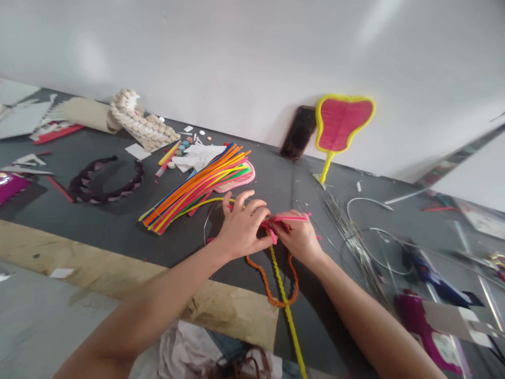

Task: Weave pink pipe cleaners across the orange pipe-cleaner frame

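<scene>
At the centre of the frame, a pink pipe cleaner (pixel 292 217) is held above the dark grey counter (pixel 118 216), at the upper end of a twisted yellow stem (pixel 290 318). The grip of the right hand (pixel 298 237) pinches the pink pipe cleaner between thumb and fingers; the left hand (pixel 244 226) closes thumb and forefinger on it from the other side, its remaining fingers raised and bent. The pink looks fuzzy and folded, but the fingers hide the joint. An orange loop (pixel 263 276), crinkled like the stem, hangs below the hands and crosses the stem, which runs to the bottom edge.

Just beyond the left hand, a multicoloured bundle of pipe cleaners (pixel 201 184) slants over part of a pink oval piece (pixel 242 178); whether that is a shallow dish, I cannot tell. In the upper right, a red, yellow-edged fan shape (pixel 345 123) stands beside a smartphone (pixel 299 132) leaning on the wall (pixel 221 63). Loose grey wires (pixel 355 239) crowd the right side, near the right forearm. A dark braided band (pixel 90 199) lies at left.
</scene>
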A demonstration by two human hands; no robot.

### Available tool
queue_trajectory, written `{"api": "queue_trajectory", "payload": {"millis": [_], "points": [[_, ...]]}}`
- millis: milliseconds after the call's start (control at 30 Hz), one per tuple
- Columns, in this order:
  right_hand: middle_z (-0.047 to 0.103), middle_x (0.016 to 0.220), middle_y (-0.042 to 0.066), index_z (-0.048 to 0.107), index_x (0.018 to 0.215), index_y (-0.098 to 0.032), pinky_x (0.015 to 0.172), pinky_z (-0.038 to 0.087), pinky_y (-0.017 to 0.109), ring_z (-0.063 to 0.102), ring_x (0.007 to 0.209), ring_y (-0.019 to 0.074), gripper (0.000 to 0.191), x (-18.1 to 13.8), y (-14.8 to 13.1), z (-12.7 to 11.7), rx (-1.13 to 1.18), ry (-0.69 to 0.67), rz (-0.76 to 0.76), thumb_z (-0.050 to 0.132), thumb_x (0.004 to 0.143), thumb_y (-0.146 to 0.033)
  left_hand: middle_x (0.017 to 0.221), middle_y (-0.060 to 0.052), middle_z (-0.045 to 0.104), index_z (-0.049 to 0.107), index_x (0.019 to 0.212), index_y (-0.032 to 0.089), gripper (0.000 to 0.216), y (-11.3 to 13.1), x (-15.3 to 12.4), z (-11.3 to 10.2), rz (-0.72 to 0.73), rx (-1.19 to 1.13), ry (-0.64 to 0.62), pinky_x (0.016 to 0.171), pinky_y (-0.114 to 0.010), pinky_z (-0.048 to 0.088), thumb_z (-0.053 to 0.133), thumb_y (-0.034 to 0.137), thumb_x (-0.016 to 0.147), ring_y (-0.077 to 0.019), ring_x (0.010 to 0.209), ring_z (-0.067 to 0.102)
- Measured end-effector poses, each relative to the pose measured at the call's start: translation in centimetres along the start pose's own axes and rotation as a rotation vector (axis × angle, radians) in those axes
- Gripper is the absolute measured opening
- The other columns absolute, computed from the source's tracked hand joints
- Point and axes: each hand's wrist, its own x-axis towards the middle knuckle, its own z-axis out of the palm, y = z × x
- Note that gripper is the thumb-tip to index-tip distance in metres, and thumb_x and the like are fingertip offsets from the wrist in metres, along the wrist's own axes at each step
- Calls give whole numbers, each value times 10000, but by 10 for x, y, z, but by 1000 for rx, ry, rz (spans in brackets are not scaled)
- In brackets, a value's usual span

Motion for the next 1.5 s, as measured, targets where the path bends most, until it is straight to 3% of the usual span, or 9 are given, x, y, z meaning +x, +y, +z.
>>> {"api": "queue_trajectory", "payload": {"millis": [100, 567, 867, 967, 1033, 1100, 1233, 1367, 1500], "points": [[741, 812, -2, 696, 798, -253, 764, 391, 350, 635, 783, 189, 127, 0, -1, -3, -27, 1, -19, 599, 880, -256, 1233, 5, 646, 704, 864, 301, 94, 1, -2, -3, -20, 26, 57, 1110, -608, 95, 626, 312, 812, -322, 1335, 358], [753, 935, -19, 700, 826, -275, 945, 276, 414, 581, 1003, 190, 157, 2, 21, -31, -138, -133, -267, 570, 914, -267, 1152, 50, 697, 682, 578, 270, 195, -22, -1, -7, -36, 12, 3, 1091, -588, 159, 661, 276, 772, -315, 1330, 368], [749, 933, -34, 680, 815, -262, 977, 241, 424, 583, 1010, 186, 152, 0, 28, -28, -154, -132, -326, 561, 902, -223, 1224, 12, 654, 724, 776, 281, 121, -31, 4, -25, -104, -57, -64, 1097, -543, 269, 627, 348, 805, -301, 1321, 384], [746, 933, -34, 676, 818, -260, 982, 231, 429, 580, 1008, 187, 152, 0, 28, -28, -142, -123, -327, 556, 908, -233, 1290, -44, 603, 634, 1135, 246, 330, -27, 2, -52, -59, -39, 55, 1110, -487, 329, 589, 280, 810, -263, 1299, 434], [746, 940, -31, 676, 821, -261, 984, 225, 430, 576, 1018, 189, 158, -1, 29, -28, -137, -126, -323, 550, 914, -244, 1238, -83, 614, 602, 1151, 214, 344, -13, -5, -66, -57, 85, 242, 1110, -499, 331, 568, 194, 809, -270, 1298, 437], [748, 944, -27, 679, 826, -263, 983, 220, 431, 572, 1027, 194, 161, -1, 31, -27, -137, -130, -310, 546, 917, -256, 1019, -51, 687, 636, 969, 225, 208, 9, -16, -69, 72, 164, 323, 1072, -481, 377, 567, 126, 799, -245, 1173, 536], [749, 945, -25, 685, 835, -265, 977, 222, 432, 571, 1032, 200, 176, -2, 33, -25, -129, -103, -299, 537, 928, -286, 1030, -56, 728, 675, 967, 160, 231, 46, -35, -38, 564, 215, 1, 1105, -453, 361, 466, 118, 878, -203, 1101, 602], [745, 952, -32, 692, 833, -269, 963, 230, 428, 569, 1029, 197, 181, -4, 33, -25, -119, -90, -300, 543, 928, -305, 1190, -107, 690, 670, 1080, 124, 267, 58, -42, -17, 608, 401, -58, 1190, -549, 182, 459, 138, 916, -214, 1238, 532], [748, 938, -32, 698, 836, -275, 953, 225, 429, 562, 1032, 200, 194, -2, 34, -25, -109, -108, -295, 534, 936, -302, 1178, -33, 694, 686, 1102, 184, 267, 79, -59, -35, 795, 225, -78, 1220, -503, 171, 497, 215, 917, -205, 1256, 507]]}}
